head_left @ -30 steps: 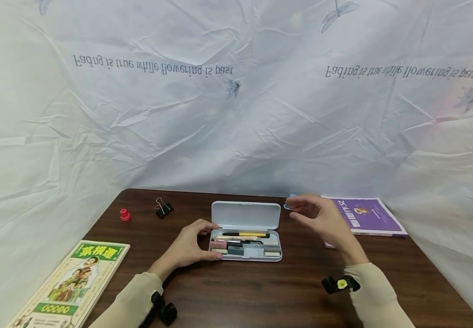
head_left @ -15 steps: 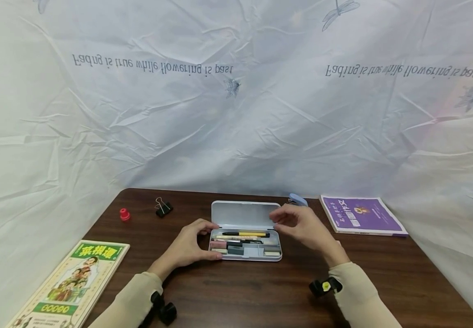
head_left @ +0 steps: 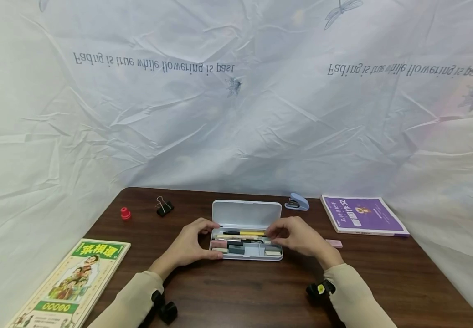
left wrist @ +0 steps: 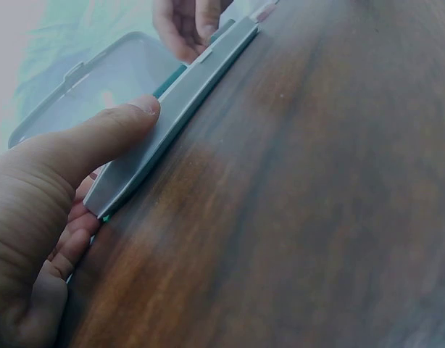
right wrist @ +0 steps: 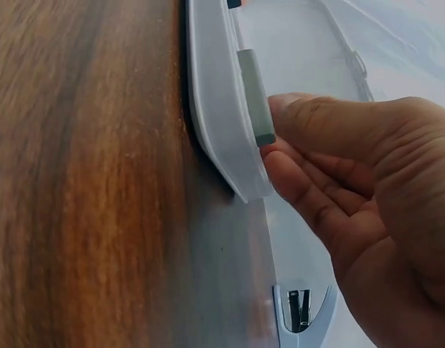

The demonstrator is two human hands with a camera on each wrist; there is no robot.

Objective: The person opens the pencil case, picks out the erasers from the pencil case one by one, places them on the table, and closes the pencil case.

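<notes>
The person's left hand (head_left: 187, 246) rests against the left end of the open pencil case (head_left: 246, 230), thumb along its front wall and fingers curled at the end. The right hand (head_left: 298, 237) hovers over the case's right end, fingers loosely bent, thumb near the front rim. Both forearms angle inward.

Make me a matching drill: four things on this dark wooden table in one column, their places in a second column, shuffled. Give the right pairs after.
Things
1. small red stamp-like knob
2. black binder clip with wire handles
3. light blue stapler
4. purple softcover book

Places
A. just right of the open lid of the white plastic pencil case
B. far right of the table, beyond the right hand
C. far left, nearest the table's left edge
D. between the red knob and the case, beyond the left hand

Pairs: 1-C, 2-D, 3-A, 4-B
</notes>
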